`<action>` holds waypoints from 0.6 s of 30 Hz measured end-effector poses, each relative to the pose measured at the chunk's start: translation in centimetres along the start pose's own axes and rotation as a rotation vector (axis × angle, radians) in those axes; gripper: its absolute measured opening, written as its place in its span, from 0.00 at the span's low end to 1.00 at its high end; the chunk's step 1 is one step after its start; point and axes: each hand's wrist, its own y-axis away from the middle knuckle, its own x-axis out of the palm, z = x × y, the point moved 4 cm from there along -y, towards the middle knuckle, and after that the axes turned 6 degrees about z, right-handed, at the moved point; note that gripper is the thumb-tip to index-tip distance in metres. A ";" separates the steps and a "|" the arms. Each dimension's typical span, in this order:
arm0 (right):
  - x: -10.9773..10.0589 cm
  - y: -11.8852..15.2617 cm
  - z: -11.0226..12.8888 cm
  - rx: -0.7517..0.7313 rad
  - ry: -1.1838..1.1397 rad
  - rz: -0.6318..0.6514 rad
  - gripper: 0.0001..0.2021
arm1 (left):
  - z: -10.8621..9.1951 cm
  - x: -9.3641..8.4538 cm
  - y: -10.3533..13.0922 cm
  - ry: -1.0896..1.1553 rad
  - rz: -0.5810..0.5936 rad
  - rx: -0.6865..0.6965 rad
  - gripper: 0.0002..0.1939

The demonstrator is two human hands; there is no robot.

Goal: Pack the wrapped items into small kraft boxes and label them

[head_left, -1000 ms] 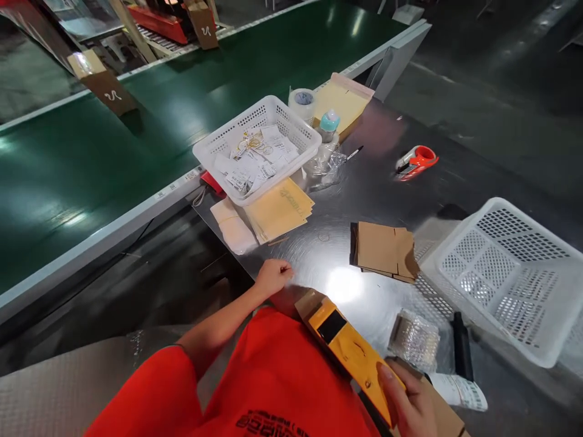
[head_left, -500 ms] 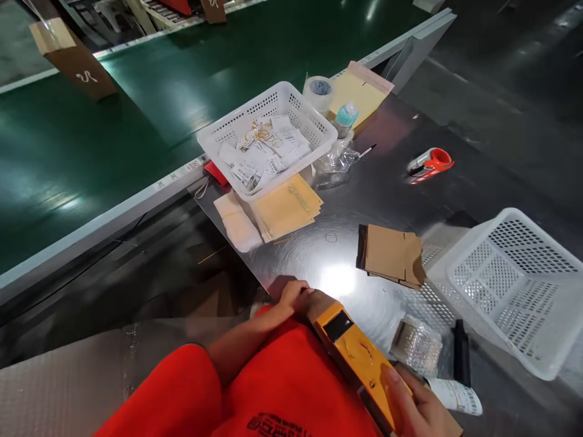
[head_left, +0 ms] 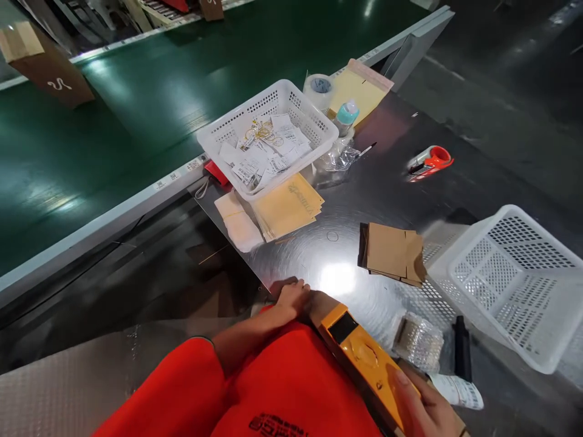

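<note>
My right hand (head_left: 421, 403) is wrapped round a yellow-orange handheld device (head_left: 364, 355) with a dark window at its far end. The device lies along a narrow brown box (head_left: 321, 303), close against my red shirt. At the box's far end is my left hand (head_left: 293, 298), its fingers bent over the box's end. Just right of the device, a bubble-wrapped item (head_left: 419, 341) rests on the metal table (head_left: 300, 267). Beside it are a black cylindrical object (head_left: 461, 352) and a white printed label roll (head_left: 458, 391).
A white basket (head_left: 268, 191) of slips stands at the back, near tape (head_left: 319, 91) and yellow envelopes (head_left: 291, 206). Flat brown cardboard (head_left: 392, 252) and a second white basket (head_left: 528, 291) are at right. A green conveyor (head_left: 150, 103) carries a carton (head_left: 54, 73).
The orange device has shifted slightly right along the box with my right hand. My left hand's fingers have moved a little. The carton on the conveyor has moved left.
</note>
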 end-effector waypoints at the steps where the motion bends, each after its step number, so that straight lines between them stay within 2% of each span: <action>1: 0.0 -0.1 0.1 -0.007 0.000 0.002 0.27 | 0.0 0.0 0.6 -0.015 -0.007 0.044 0.23; 3: 0.2 -0.2 0.4 -0.009 -0.007 0.010 0.27 | -0.3 0.8 1.7 -0.024 0.012 0.189 0.33; 5: 0.5 -0.2 0.8 0.009 -0.035 0.017 0.27 | -0.4 2.2 2.2 0.000 0.083 0.293 0.42; 7: 0.7 0.0 1.4 0.018 -0.070 -0.008 0.27 | 0.1 3.4 2.1 0.010 0.143 0.292 0.46; 9: 0.9 0.3 2.1 0.005 -0.084 -0.044 0.26 | 0.5 3.3 1.8 -0.002 0.131 0.251 0.50; 11: 1.0 0.5 2.7 -0.015 -0.082 -0.049 0.26 | 0.1 2.2 1.6 0.035 0.125 0.267 0.58; 14: 1.0 0.4 2.6 -0.020 -0.080 -0.025 0.26 | -2.2 -0.6 1.8 0.177 0.182 0.428 0.72; 16: 1.0 0.0 2.2 -0.027 -0.065 0.003 0.27 | -4.0 -2.2 1.9 0.250 0.241 0.551 0.74; 18: 1.2 -0.5 1.9 -0.031 -0.036 0.041 0.28 | -5.2 -3.1 1.6 0.289 0.298 0.595 0.71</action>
